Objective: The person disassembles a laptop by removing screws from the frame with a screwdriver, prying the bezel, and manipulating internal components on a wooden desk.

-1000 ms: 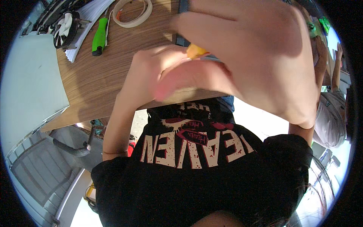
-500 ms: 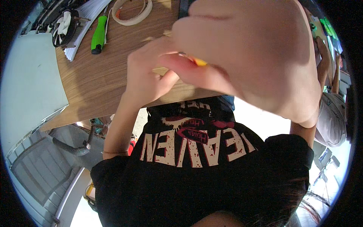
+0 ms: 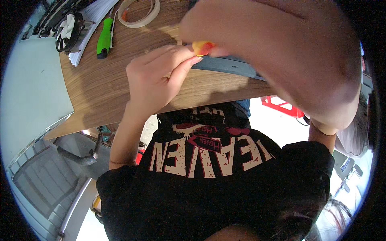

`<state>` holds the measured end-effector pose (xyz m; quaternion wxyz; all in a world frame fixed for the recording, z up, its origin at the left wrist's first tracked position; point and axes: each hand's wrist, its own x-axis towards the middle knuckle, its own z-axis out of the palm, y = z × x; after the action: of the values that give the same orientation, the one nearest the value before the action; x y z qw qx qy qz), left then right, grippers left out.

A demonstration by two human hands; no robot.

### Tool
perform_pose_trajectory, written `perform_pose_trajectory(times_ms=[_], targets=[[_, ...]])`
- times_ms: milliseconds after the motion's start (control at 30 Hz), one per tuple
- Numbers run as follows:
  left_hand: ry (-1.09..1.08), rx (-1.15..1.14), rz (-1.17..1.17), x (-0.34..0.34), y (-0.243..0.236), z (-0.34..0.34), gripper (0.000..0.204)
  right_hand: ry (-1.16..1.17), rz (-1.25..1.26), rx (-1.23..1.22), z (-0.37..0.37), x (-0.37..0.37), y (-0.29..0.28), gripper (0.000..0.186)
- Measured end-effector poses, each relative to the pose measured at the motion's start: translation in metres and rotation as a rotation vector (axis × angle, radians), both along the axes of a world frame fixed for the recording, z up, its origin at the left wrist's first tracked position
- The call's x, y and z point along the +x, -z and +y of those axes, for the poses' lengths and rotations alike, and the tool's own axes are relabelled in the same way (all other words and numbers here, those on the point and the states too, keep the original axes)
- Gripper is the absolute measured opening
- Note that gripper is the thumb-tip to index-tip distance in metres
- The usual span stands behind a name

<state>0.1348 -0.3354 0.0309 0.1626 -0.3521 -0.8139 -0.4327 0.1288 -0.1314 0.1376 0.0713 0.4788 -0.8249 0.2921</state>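
My right hand (image 3: 229,24), large and close to the camera, is closed around a small rounded yellow-and-red piece (image 3: 204,47) that looks like a tool handle. Most of that piece and the right fingers are hidden behind the hand. My left hand (image 3: 157,74) is at the piece's left side, thumb and fingers pinched together against its lower end. What sits in that pinch cannot be made out. Under both hands lies a flat dark grey panel (image 3: 237,67) on the wooden table (image 3: 120,86).
Toward the far left lie a green-handled screwdriver (image 3: 105,38), a roll of tape (image 3: 138,14), a white-bladed fan (image 3: 68,32) and a stack of white paper (image 3: 86,34). Below the table's right edge a red crate-like thing (image 3: 283,106) shows. A chair (image 3: 44,176) stands at left.
My right hand and forearm have shifted up and to the right, uncovering the yellow-and-red piece and part of the grey panel. My left hand has moved slightly left.
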Motion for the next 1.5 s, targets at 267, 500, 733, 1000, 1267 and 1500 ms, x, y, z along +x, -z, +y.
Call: perform_pose_trajectory(times_ms=[267,500,733,1000,1267,1500], targets=[[0.086,0.043,0.022,-0.004,0.01,0.001,0.023,-0.059,0.059,0.048,-0.008,-0.008,0.001,0.016],[-0.04,-0.13,0.172,-0.002,0.017,-0.002,0.022,-0.119,0.158,0.112,-0.013,-0.019,-0.006,0.015],[0.016,-0.125,-0.044,-0.005,0.003,-0.001,0.015,-0.299,-0.139,-0.282,-0.001,-0.029,0.019,0.019],[0.185,-0.255,0.024,-0.005,0.015,-0.008,0.016,-0.092,0.058,0.027,-0.008,-0.008,0.004,0.018],[0.101,-0.143,-0.012,-0.006,0.018,-0.007,0.02,-0.381,-0.223,-0.157,0.001,-0.025,0.008,0.021],[0.177,-0.146,-0.094,-0.008,0.018,-0.003,0.017,-0.124,-0.216,0.057,0.001,0.003,-0.01,0.022]])
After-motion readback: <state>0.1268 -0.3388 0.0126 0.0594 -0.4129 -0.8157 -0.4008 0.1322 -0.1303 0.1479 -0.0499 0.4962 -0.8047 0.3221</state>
